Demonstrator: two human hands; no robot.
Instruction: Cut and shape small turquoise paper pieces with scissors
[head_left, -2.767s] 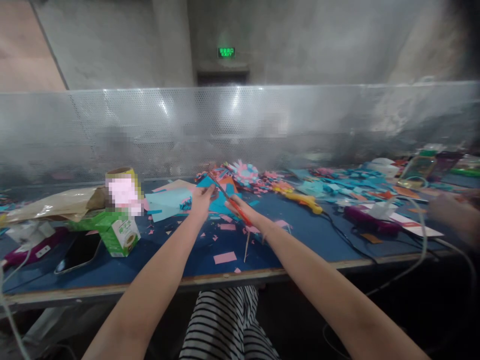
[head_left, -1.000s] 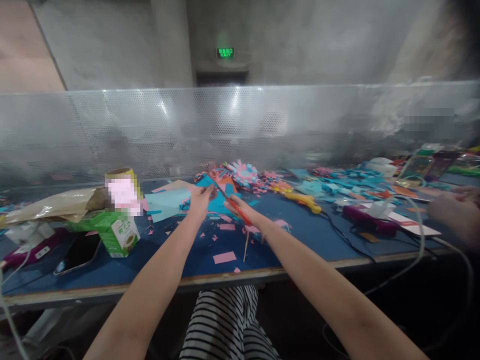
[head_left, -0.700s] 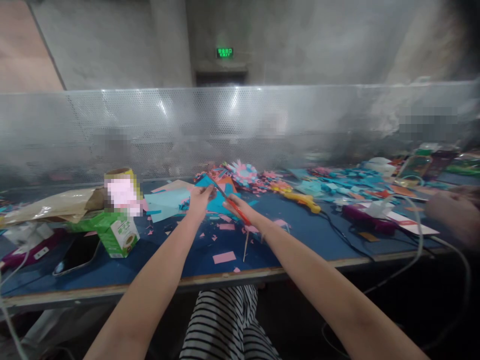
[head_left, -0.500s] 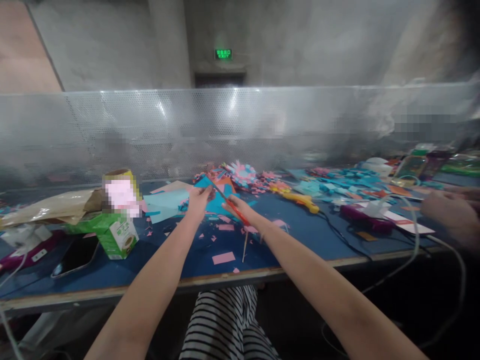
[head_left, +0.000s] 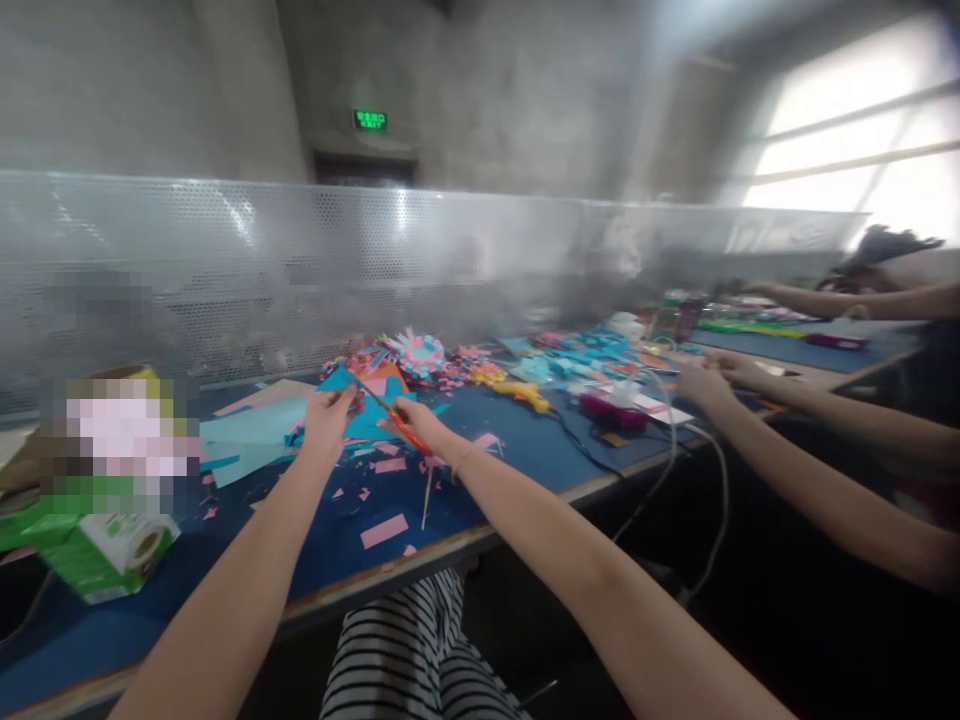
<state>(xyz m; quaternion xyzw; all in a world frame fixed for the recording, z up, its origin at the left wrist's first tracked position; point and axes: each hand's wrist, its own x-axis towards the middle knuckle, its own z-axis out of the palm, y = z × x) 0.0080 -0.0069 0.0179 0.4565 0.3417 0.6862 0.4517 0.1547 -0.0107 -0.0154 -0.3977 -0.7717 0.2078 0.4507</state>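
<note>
In my right hand [head_left: 420,422] is a pair of scissors [head_left: 409,430] with orange-red handles, the blades pointing up and left. My left hand [head_left: 331,412] is closed on a piece of blue paper [head_left: 339,380], close to the scissor tips. Whether the blades are cutting the paper cannot be made out. More blue paper and an orange sheet [head_left: 388,380] lie just beyond my hands. Left of them is a light-blue sheet [head_left: 244,437]. Pink paper scraps [head_left: 384,531] and a thin stick [head_left: 427,500] are on the blue tabletop nearer to me.
Behind my hands is a pink-and-blue paper flower [head_left: 417,350]. A yellow glue gun [head_left: 529,396] with a dark cord lies to the right, near a purple power strip [head_left: 611,412]. A green box [head_left: 112,545] stands at left. A co-worker's hands [head_left: 705,380] are at right.
The view has swung to the right, so more of the co-workers' arms and a window show. My hands keep the scissors and blue paper in nearly the same position over the table.
</note>
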